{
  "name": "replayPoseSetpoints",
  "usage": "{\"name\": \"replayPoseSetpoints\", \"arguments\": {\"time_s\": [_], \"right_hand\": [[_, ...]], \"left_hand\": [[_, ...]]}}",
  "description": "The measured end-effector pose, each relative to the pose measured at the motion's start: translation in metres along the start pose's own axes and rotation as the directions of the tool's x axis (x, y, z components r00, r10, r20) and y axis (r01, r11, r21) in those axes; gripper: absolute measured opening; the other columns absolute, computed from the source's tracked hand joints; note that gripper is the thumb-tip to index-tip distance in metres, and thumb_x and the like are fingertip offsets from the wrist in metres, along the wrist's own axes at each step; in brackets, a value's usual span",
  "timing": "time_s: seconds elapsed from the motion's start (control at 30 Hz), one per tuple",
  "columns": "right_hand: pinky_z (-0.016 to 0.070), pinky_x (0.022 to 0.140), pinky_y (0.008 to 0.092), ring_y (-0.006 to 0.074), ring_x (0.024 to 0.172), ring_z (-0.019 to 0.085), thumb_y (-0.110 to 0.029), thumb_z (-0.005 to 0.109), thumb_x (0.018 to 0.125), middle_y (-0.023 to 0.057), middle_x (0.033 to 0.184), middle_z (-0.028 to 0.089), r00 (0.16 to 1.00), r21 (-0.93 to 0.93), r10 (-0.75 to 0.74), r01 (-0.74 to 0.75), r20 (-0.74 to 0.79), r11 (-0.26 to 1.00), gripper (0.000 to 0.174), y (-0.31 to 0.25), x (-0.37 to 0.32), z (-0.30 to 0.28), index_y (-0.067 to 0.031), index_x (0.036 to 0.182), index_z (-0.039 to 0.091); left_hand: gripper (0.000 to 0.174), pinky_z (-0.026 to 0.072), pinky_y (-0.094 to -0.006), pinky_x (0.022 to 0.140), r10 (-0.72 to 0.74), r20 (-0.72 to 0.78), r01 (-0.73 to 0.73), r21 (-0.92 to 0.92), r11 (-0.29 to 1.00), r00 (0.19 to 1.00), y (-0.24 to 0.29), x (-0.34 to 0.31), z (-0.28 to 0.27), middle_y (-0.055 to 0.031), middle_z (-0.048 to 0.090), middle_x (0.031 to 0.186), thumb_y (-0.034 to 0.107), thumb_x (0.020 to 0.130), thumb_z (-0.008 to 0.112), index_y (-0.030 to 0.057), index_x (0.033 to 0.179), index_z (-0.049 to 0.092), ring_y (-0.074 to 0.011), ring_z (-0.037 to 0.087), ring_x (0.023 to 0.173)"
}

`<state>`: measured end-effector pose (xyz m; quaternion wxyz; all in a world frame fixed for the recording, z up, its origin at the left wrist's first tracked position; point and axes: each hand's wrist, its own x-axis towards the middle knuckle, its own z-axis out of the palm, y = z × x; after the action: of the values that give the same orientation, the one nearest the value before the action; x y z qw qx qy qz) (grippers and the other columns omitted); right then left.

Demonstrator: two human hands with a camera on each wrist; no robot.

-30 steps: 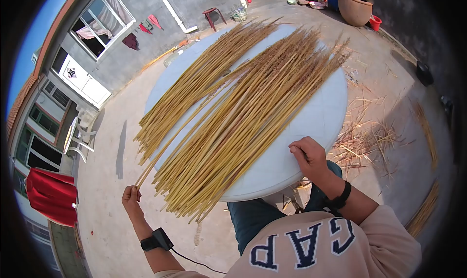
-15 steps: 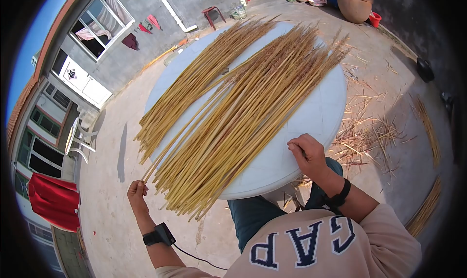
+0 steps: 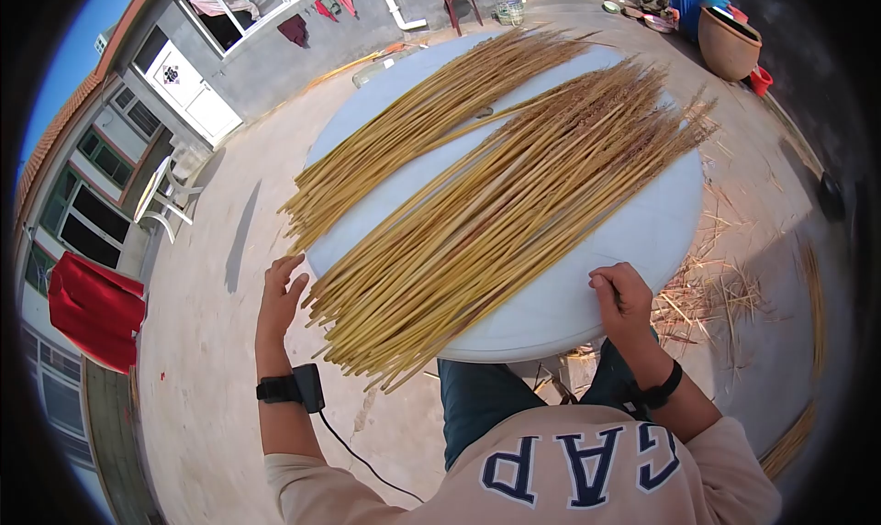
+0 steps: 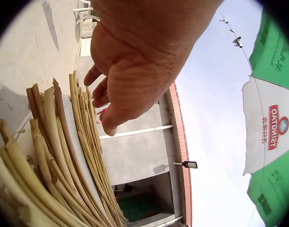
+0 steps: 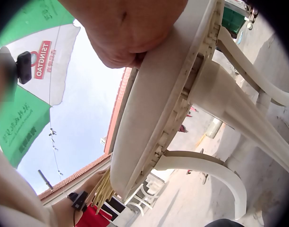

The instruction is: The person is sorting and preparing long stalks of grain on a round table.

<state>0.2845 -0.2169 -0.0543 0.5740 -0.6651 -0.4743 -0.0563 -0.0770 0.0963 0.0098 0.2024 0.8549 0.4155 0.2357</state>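
Observation:
Two bunches of long dry stalks with feathery brown heads lie slantwise across a round pale table (image 3: 541,314). The narrower bunch (image 3: 395,130) is on the left, the wider bunch (image 3: 496,213) on the right, with bare tabletop between them. Beside the cut ends of the narrower bunch, the left hand (image 3: 278,300) has its fingers spread and bent, holding nothing; in the left wrist view this hand (image 4: 135,61) is clear of the stalks (image 4: 59,156). The right hand (image 3: 626,309) rests loosely curled and empty at the table's near edge, as the right wrist view also shows (image 5: 130,30).
Loose straw litter (image 3: 725,296) and two slim stalk bundles (image 3: 815,314) lie on the ground at the right. Beyond the table are a red stool (image 3: 459,9) and a large clay pot (image 3: 730,43). A cable (image 3: 367,465) runs from the left wrist device.
The left hand has let go of the few stalks it pinched and moved up beside the narrower bunch; those stalks no longer slant across the gap. The head view has shifted; the right hand stays at the table.

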Motion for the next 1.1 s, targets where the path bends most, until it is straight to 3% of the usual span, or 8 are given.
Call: {"name": "replayPoseSetpoints", "arguments": {"time_s": [0.13,0.2,0.33,0.4,0.5,0.73,0.83,1.1], "right_hand": [[0.0374,0.05,0.0294,0.0212,0.055,0.047,0.001,0.059,0.077,0.0089,0.064,0.051,1.0,-0.046,-0.021,0.02,-0.001,0.999,0.003,-0.002,0.0,0.0,-0.001,0.079,0.059],[0.0374,0.05,0.0294,0.0215,0.055,0.047,0.001,0.059,0.077,0.009,0.063,0.051,1.0,-0.071,-0.021,0.021,0.007,0.997,0.003,-0.003,0.0,0.0,-0.0011,0.079,0.059],[0.0374,0.049,0.0301,0.0222,0.055,0.047,0.002,0.059,0.076,0.0094,0.063,0.051,0.999,-0.082,-0.048,0.047,-0.005,0.995,0.004,-0.004,0.001,0.002,-0.001,0.079,0.059],[0.0374,0.049,0.0304,0.0225,0.055,0.047,0.002,0.059,0.076,0.0094,0.063,0.051,0.998,-0.095,-0.055,0.053,-0.021,0.994,0.004,-0.004,0.002,0.0,-0.0009,0.079,0.059],[0.0379,0.049,0.0312,0.0234,0.055,0.048,0.002,0.06,0.075,0.0095,0.063,0.052,0.996,-0.116,-0.085,0.081,-0.036,0.99,0.004,-0.003,0.002,-0.001,-0.001,0.078,0.059],[0.0414,0.051,0.0331,0.0262,0.058,0.052,0.002,0.062,0.073,0.0107,0.065,0.054,0.996,-0.082,-0.095,0.094,0.0,0.992,0.007,0.001,0.002,-0.005,-0.0013,0.078,0.058],[0.041,0.051,0.0332,0.0263,0.058,0.051,0.002,0.061,0.073,0.0106,0.064,0.054,0.995,-0.062,-0.097,0.096,-0.009,0.993,0.007,0.001,0.002,-0.005,-0.0013,0.078,0.058],[0.0402,0.05,0.0334,0.0263,0.057,0.05,0.002,0.061,0.072,0.0103,0.063,0.052,0.995,-0.074,-0.098,0.096,-0.014,0.993,0.008,0.002,0.003,-0.007,-0.0017,0.078,0.058]], "left_hand": [[0.036,0.0378,-0.0327,0.09,0.032,0.017,-0.031,-0.053,0.998,0.999,0.014,0.042,-0.016,-0.0086,0.051,0.12,0.016,0.084,0.057,0.0104,0.119,0.053,-0.0214,0.047,0.109],[0.039,0.0386,-0.0321,0.091,0.023,0.225,-0.01,-0.058,0.998,0.974,0.035,0.069,-0.016,-0.0099,0.052,0.121,0.019,0.084,0.058,0.0107,0.121,0.052,-0.0218,0.05,0.107],[0.044,0.0405,-0.0322,0.089,0.0,0.383,-0.04,0.096,0.995,0.924,0.089,0.121,0.013,-0.0122,0.052,0.122,0.021,0.082,0.06,0.0092,0.123,0.05,-0.0249,0.051,0.106],[0.045,0.0423,-0.0334,0.088,0.219,0.399,-0.353,0.303,0.885,0.89,0.099,0.146,0.044,-0.0141,0.053,0.119,0.022,0.08,0.062,0.0066,0.12,0.051,-0.0286,0.05,0.107],[0.038,0.0443,-0.0368,0.085,0.257,0.408,-0.434,0.436,0.788,0.876,0.116,0.176,0.087,-0.0153,0.056,0.11,0.022,0.079,0.063,0.0037,0.112,0.054,-0.0308,0.052,0.105],[0.023,0.0463,-0.0422,0.077,0.265,0.276,-0.382,0.667,0.639,0.924,0.103,0.2,0.147,-0.0133,0.059,0.094,0.017,0.075,0.065,0.0042,0.091,0.054,-0.0307,0.056,0.094],[0.013,0.049,-0.0421,0.07,0.309,0.218,-0.364,0.732,0.576,0.926,0.091,0.208,0.15,-0.0132,0.064,0.084,0.013,0.081,0.053,0.007,0.091,0.058,-0.0282,0.062,0.08],[0.014,0.0457,-0.0464,0.065,0.233,0.043,-0.209,0.612,0.762,0.972,0.095,0.21,0.119,-0.0182,0.062,0.077,0.018,0.084,0.049,0.0069,0.091,0.053,-0.0373,0.059,0.077]]}}
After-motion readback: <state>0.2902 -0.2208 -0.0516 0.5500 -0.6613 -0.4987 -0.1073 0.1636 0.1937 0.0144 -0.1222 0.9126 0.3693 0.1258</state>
